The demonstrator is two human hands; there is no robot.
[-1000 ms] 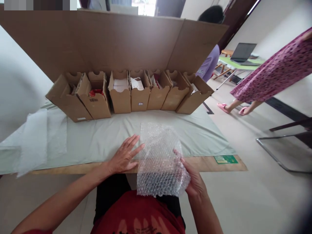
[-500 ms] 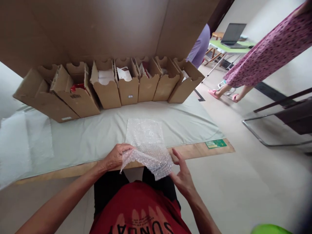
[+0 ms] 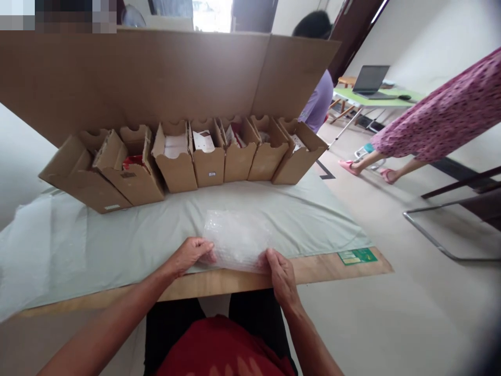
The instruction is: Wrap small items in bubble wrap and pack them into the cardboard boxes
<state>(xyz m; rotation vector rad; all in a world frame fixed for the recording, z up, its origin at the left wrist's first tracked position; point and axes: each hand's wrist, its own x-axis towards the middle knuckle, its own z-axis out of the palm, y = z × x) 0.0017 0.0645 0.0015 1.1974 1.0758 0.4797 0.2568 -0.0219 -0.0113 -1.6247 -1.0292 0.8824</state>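
Note:
A clear sheet of bubble wrap (image 3: 238, 237) lies on the pale green cloth (image 3: 148, 230) in front of me, its near edge folded over. My left hand (image 3: 192, 254) pinches the left end of that near edge between thumb and fingers. At the right end, my right hand (image 3: 279, 274) grips the same edge, thumb on top. Some fingertips show blurred through the plastic. Both hands rest close to the wooden front edge of the table (image 3: 230, 282).
Several cardboard file boxes (image 3: 211, 169) holding papers and packets stand behind the wrap, before a tall cardboard panel (image 3: 176, 78). More bubble wrap (image 3: 29, 250) lies at left. A green card (image 3: 358, 256) is at the right corner. Two people are beyond, near a laptop (image 3: 371, 81).
The raised near part of the bubble wrap has come down, folded over on the cloth. My right hand has closed on its right end. The view has tilted up.

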